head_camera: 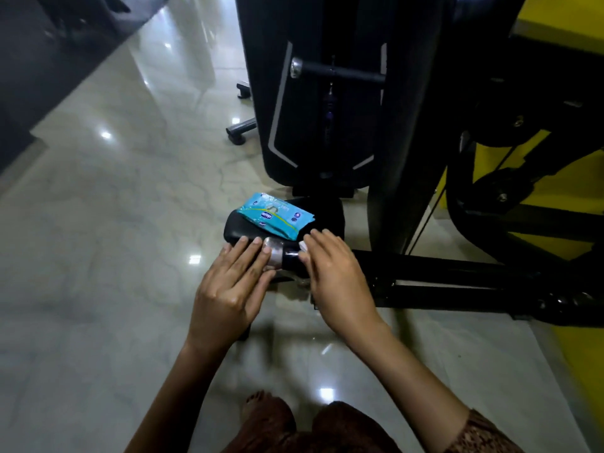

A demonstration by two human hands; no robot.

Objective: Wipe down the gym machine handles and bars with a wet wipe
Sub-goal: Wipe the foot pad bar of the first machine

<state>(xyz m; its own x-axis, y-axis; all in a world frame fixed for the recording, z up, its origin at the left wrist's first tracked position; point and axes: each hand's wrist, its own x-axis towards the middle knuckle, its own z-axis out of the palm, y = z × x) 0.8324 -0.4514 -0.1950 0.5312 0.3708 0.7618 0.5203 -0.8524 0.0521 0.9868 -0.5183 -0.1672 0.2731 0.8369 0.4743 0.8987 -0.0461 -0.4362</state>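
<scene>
- My left hand lies flat, fingers straight and close together, the fingertips resting on the end of the handle at its silver band; it grips nothing.
- My right hand is bent over the black part of the same handle, just beside the left, and holds the wet wipe against it.
- Only a small white corner of the wipe shows, at the edge of my fingers nearest the silver band; the rest is hidden under the hand.
- The handle runs sideways in front of me, low above the pale glossy floor, and joins the black frame bar on my right.
- Just behind the handle is a black padded seat, and the blue pack of wipes lies on it, tilted, its near corner close to my fingertips.
- Farther back, a second black handle with a silver end cap sticks out across a tall black upright panel.
- My bare foot shows at the bottom edge.
</scene>
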